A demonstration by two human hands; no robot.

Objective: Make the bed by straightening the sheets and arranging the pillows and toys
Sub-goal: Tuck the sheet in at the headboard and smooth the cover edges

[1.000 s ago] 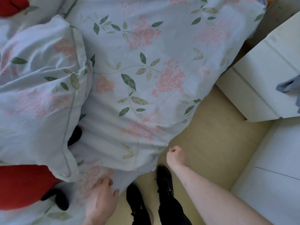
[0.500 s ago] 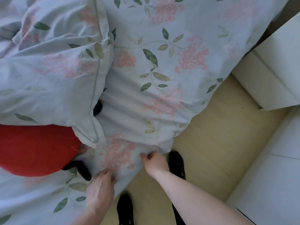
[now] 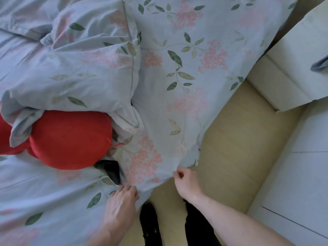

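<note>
A red plush toy (image 3: 71,139) lies near the left edge of the bed, half under a floral pillow (image 3: 88,68). My left hand (image 3: 122,203) rests on the floral sheet (image 3: 177,77) at the bed's near edge, fingers curled into the fabric just below the toy's black foot (image 3: 111,170). My right hand (image 3: 188,181) pinches the sheet's hanging corner over the floor (image 3: 230,148). My hands are apart. A white cabinet (image 3: 292,68) stands at the right.

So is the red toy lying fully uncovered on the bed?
No, a floral pillow lies over the upper edge of the red toy, hiding part of it.
</note>
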